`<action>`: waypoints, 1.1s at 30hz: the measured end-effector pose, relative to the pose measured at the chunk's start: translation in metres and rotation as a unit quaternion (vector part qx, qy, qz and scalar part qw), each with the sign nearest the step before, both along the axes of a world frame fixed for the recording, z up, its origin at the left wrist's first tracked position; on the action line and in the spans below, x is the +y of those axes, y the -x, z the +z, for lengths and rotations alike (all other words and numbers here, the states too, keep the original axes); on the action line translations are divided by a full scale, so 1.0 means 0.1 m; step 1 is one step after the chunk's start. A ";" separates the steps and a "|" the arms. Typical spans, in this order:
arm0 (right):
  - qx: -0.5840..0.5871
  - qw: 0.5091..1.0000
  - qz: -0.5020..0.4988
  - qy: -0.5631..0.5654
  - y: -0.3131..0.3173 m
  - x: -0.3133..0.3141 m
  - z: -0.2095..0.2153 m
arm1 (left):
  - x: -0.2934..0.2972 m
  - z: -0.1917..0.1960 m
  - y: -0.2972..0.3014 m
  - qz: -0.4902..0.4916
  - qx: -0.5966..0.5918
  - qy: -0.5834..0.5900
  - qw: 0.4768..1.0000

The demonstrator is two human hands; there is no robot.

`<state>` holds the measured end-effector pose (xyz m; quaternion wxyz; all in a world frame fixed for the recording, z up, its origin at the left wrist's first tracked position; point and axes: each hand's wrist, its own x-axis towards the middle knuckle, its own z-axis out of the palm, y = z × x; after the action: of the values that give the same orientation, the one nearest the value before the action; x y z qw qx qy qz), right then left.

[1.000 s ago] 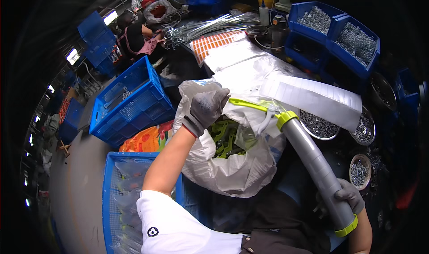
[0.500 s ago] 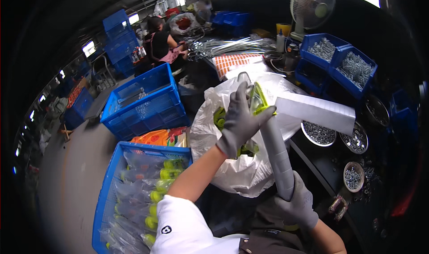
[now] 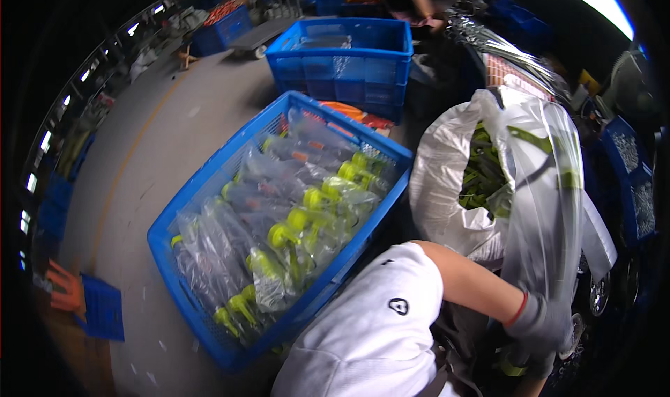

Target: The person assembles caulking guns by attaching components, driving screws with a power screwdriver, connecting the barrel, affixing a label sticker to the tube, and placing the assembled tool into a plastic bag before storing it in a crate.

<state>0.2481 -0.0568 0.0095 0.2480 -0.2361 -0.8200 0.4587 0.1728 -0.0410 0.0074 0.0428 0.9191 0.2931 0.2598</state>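
Overlapping in a blur, the left hand (image 3: 541,321) and right hand (image 3: 537,364) are hiding whether they're pinching; above them the tube (image 3: 565,219), bare moments ago, is now showing through clear plastic (image 3: 525,240), so it's being covered, beside the white sack (image 3: 438,177).

- Left hand (image 3: 541,321): shifted from the tube's upper end to low beside the right hand (image 3: 536,362).
- Clear plastic film (image 3: 525,219): now extends along the grey tube (image 3: 564,233) toward the hands.
- View: turned leftward; blue crate (image 3: 213,177) now nearly whole, small blue basket (image 3: 102,310) newly visible, lower left.
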 end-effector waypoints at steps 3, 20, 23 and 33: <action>-0.092 0.974 -0.054 -0.200 -0.17 -0.01 0.22 | -0.16 -0.21 -0.90 -0.040 -0.032 -0.076 0.996; 0.057 0.896 -0.075 -0.433 -0.42 1.10 0.16 | -2.05 -0.08 2.16 0.762 -0.095 0.076 0.636; 0.046 0.911 -0.097 -0.398 -0.40 1.18 0.02 | -2.65 -0.15 2.84 0.691 -0.358 0.035 0.627; -0.009 0.980 -0.001 -0.199 -0.21 0.96 -0.24 | -3.63 -0.82 3.70 0.653 -0.557 0.012 0.513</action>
<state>0.2691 0.0395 -0.0140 0.2826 -0.1868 -0.8970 0.2840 -0.1976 -0.4040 -0.0745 0.0266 0.1346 0.7301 0.6694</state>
